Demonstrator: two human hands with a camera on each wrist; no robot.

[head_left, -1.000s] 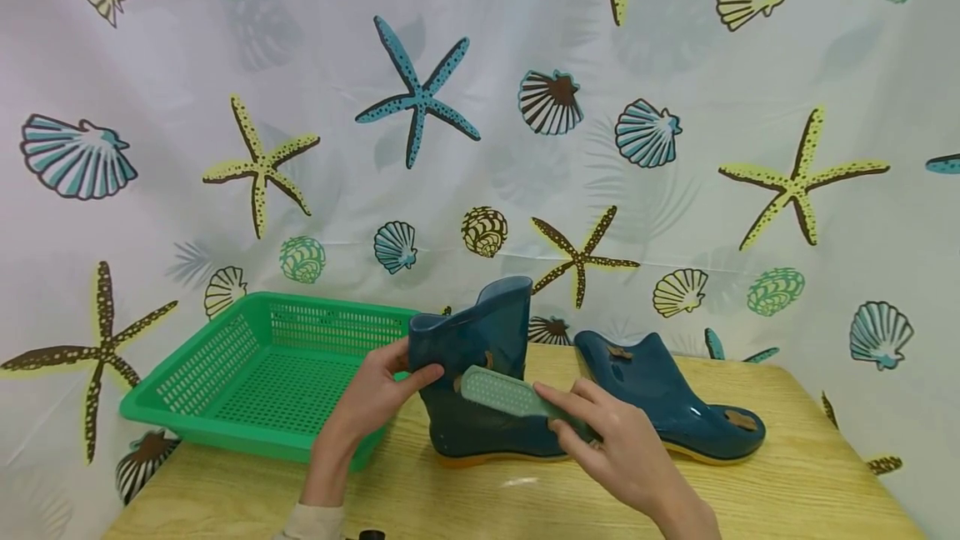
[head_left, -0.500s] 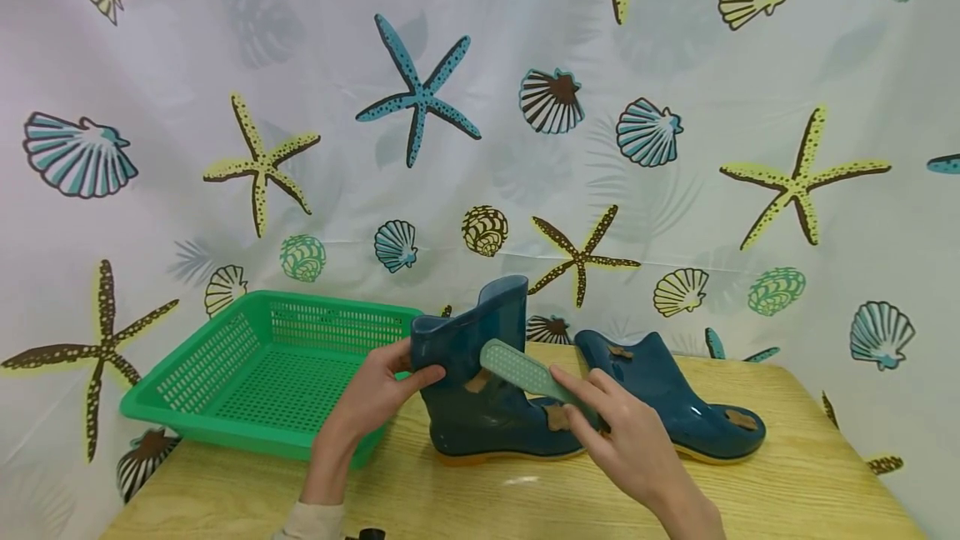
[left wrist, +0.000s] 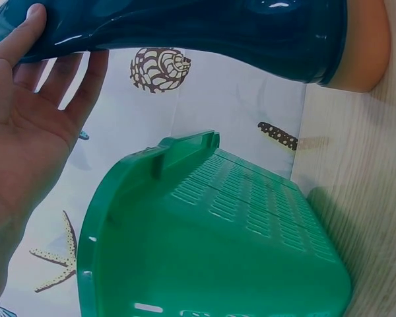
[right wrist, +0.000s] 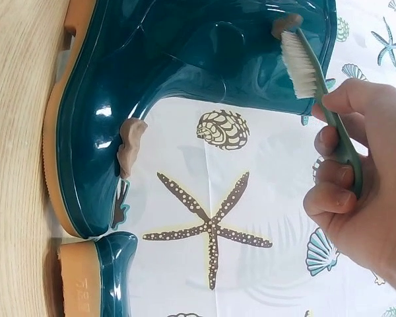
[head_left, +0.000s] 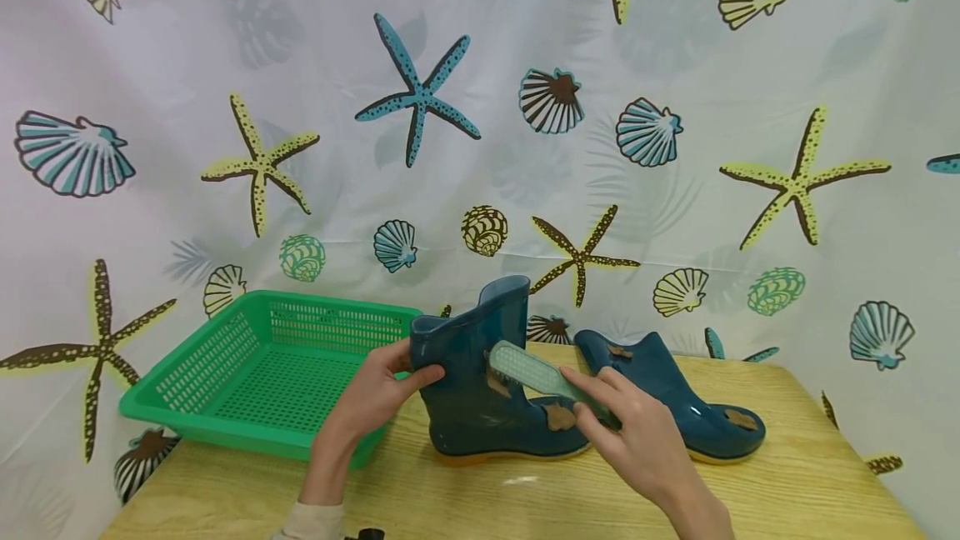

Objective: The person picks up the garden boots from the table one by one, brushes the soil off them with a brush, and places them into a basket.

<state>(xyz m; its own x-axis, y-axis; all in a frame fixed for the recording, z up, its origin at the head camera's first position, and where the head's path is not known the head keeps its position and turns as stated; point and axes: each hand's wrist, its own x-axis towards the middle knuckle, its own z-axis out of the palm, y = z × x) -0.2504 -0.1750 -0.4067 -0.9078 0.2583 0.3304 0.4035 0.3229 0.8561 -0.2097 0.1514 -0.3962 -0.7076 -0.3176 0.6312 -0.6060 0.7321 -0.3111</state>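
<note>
A dark blue rubber boot [head_left: 468, 415] with an orange-tan sole stands upright on the table. My left hand [head_left: 382, 390] grips its upper shaft at the back, thumb outside, as the left wrist view also shows. My right hand [head_left: 637, 432] holds a pale green scrub brush [head_left: 528, 369] by its handle. In the right wrist view the brush's white bristles [right wrist: 298, 66] face the boot shaft, right by a brown smear [right wrist: 287, 25]. Another brown patch [head_left: 559, 417] sits on the boot's toe.
A second blue boot [head_left: 667, 398] with brown patches stands behind and to the right. To the left is a green perforated plastic basket [head_left: 225, 436]. A white curtain [head_left: 480, 173] printed with shells and starfish hangs behind the wooden table [head_left: 465, 507].
My right hand has moved the brush rightward and up along the boot shaft, uncovering the toe patch. The brown smear on the shaft looks wider. My left hand keeps its place.
</note>
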